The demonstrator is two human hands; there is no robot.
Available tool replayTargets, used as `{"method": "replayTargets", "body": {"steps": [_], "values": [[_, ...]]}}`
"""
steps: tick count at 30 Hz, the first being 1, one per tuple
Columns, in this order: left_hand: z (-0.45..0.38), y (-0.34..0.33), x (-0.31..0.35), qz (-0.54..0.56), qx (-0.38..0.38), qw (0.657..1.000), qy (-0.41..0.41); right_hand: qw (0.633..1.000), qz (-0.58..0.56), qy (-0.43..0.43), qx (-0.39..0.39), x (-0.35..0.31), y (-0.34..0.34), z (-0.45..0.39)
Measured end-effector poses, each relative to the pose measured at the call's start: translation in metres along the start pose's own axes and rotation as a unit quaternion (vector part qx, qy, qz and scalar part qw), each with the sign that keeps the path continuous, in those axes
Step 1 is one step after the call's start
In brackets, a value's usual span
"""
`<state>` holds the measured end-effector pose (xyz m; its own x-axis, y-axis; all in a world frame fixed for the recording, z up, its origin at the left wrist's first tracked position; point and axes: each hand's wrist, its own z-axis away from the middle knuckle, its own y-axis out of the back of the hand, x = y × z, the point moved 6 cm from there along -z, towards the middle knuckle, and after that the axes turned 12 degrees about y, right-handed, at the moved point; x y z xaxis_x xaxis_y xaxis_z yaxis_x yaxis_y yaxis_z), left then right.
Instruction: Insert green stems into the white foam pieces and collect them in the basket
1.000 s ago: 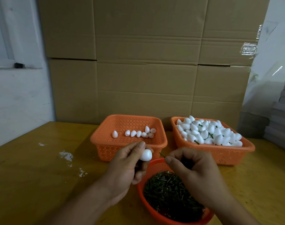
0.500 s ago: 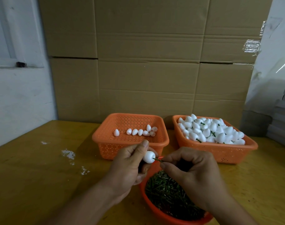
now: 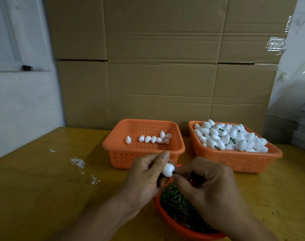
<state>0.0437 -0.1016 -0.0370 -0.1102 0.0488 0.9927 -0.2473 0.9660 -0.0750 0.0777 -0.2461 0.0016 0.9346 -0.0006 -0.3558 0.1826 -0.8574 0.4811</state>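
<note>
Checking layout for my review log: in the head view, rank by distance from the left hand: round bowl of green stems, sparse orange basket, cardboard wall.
1. Round bowl of green stems, just below the left hand.
2. Sparse orange basket, just behind.
3. Cardboard wall, farthest back.

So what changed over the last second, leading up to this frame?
The right hand closed the gap to the left hand, pushing its green stem into the white foam piece; only a short stub now shows. The left hand kept gripping the foam piece. Both orange baskets and the bowl of stems stayed put.
</note>
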Motion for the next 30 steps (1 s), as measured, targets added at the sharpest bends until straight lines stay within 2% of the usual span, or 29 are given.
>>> {"method": "replayTargets", "body": {"steps": [5,8,12,20,30], "values": [[0.0,0.002,0.001,0.0,0.0,1.0,-0.002,1.0,0.007,-0.006,0.007,0.003,0.0,0.001],[0.0,0.003,0.001,0.034,-0.043,0.998,0.016,1.0,0.006,-0.015,0.026,0.007,0.001,0.001],[0.001,0.0,0.003,0.043,-0.085,0.995,-0.008,0.998,-0.026,-0.035,0.056,0.01,0.003,0.003],[0.004,-0.001,0.006,-0.028,-0.046,0.996,-0.064,0.997,-0.04,-0.021,0.061,0.008,-0.001,0.005],[0.005,-0.004,0.007,-0.039,-0.028,0.996,-0.075,0.995,-0.083,-0.006,0.059,0.008,-0.003,0.005]]}}
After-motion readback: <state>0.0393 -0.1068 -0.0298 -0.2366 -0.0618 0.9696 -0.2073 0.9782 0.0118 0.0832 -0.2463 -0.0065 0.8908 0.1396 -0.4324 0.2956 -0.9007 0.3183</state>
